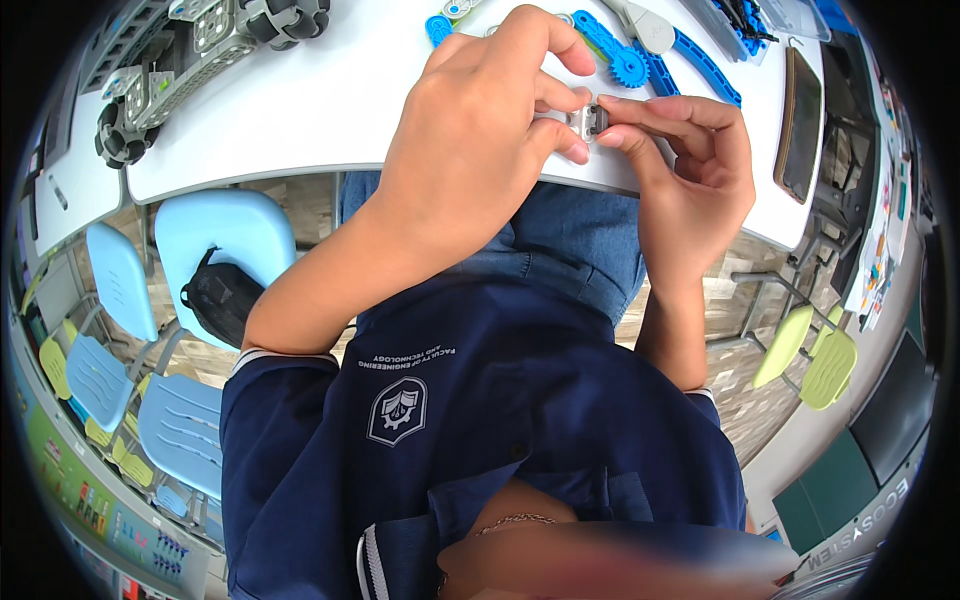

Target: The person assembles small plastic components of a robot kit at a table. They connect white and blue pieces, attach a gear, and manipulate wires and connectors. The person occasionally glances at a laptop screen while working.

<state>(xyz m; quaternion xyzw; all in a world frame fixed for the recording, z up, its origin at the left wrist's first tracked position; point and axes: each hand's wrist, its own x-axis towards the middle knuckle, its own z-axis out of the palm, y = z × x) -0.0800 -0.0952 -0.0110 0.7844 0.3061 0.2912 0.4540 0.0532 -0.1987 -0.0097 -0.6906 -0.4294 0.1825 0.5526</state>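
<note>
Close to the front edge of a white table (270, 120), my two hands meet around small plastic building parts. My left hand (470, 130) pinches a small white piece (576, 122) between thumb and fingers. A small dark grey piece (599, 121) sits against it, pinched by the thumb and forefinger of my right hand (690, 160). The two pieces touch; I cannot tell whether they are joined. Just beyond the hands lie a blue gear (629, 68) and a curved blue beam (706, 66), beside a light grey lever-shaped part (650, 28).
A grey robot frame with black wheels (180, 80) stands at the table's far left. A phone-like dark slab (798, 125) lies at the right edge, near a clear bin of parts (735, 25). A black bag (222, 298) rests on a light blue chair (225, 225).
</note>
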